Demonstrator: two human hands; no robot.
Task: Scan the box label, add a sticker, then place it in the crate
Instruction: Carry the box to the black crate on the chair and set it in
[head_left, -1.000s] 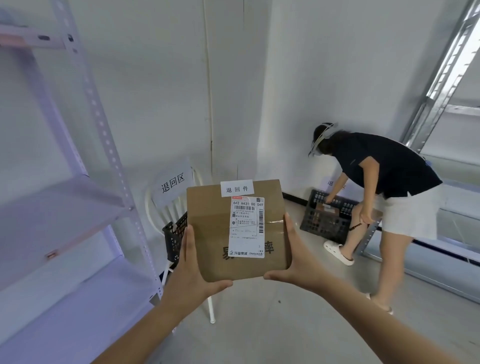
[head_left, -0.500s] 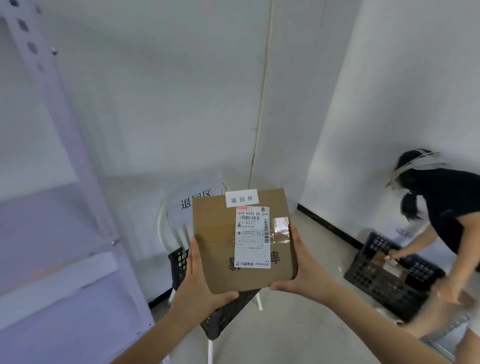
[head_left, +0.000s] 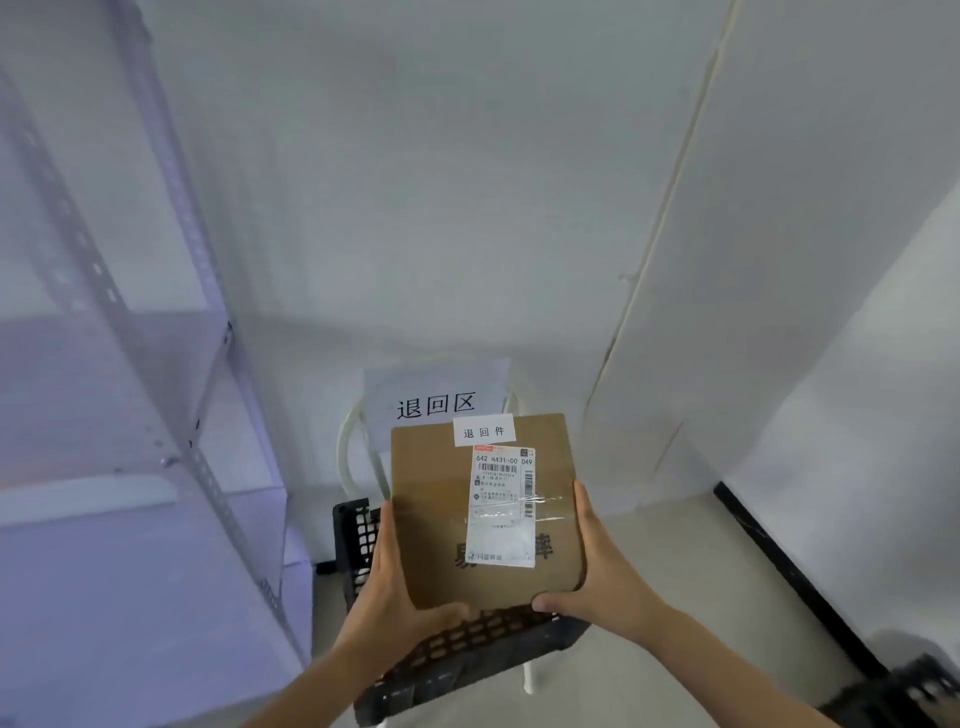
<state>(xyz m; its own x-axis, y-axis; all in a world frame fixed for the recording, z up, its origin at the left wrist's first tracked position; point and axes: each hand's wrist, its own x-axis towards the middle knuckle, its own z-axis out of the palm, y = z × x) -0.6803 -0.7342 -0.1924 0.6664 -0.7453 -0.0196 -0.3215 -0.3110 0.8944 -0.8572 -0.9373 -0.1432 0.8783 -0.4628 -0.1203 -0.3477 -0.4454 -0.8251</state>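
I hold a brown cardboard box (head_left: 431, 519) flat between both hands, above a black lattice crate (head_left: 467, 644). A white shipping label (head_left: 501, 506) with barcodes covers the box's top, and a small white sticker (head_left: 484, 430) with printed characters sits at its far edge. My left hand (head_left: 400, 597) grips the box's left side with the thumb on the near edge. My right hand (head_left: 597, 566) grips the right side the same way. The box hides most of the crate's inside.
The crate rests on a white chair (head_left: 348, 452) against the wall, under a paper sign (head_left: 436, 397). A pale metal shelving unit (head_left: 156, 415) stands close at the left. Another black crate (head_left: 914, 691) lies on the floor at the lower right.
The view has swung left and down toward the chair, so the other person has left the frame. The box, still held in both hands, now hangs over the black crate.
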